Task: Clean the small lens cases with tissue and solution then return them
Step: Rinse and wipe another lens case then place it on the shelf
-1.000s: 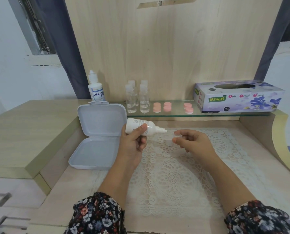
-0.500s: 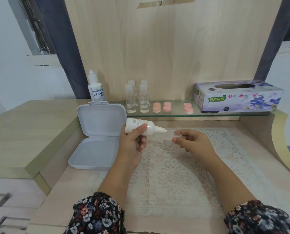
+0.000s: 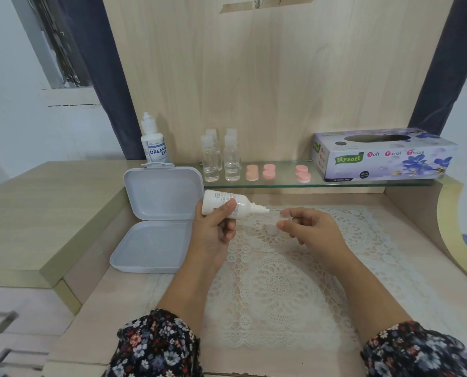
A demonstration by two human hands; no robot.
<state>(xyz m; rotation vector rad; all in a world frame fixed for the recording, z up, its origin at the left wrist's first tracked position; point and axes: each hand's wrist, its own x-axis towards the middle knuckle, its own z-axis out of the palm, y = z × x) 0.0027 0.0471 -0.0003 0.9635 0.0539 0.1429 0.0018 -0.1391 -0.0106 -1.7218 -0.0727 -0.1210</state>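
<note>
Your left hand (image 3: 213,229) grips the solution bottle (image 3: 227,205), tipped sideways, nozzle toward the small clear lens case (image 3: 277,221) pinched in your right hand (image 3: 311,229) fingers, both above the lace mat (image 3: 281,281). Pink caps (image 3: 269,171) behind mat.

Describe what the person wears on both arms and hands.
Both forearms are bare, with dark sleeves in a small floral print, pink, white and blue, pushed up near the elbows. The left hand and right hand show no gloves, and no rings or watch can be seen.
</note>
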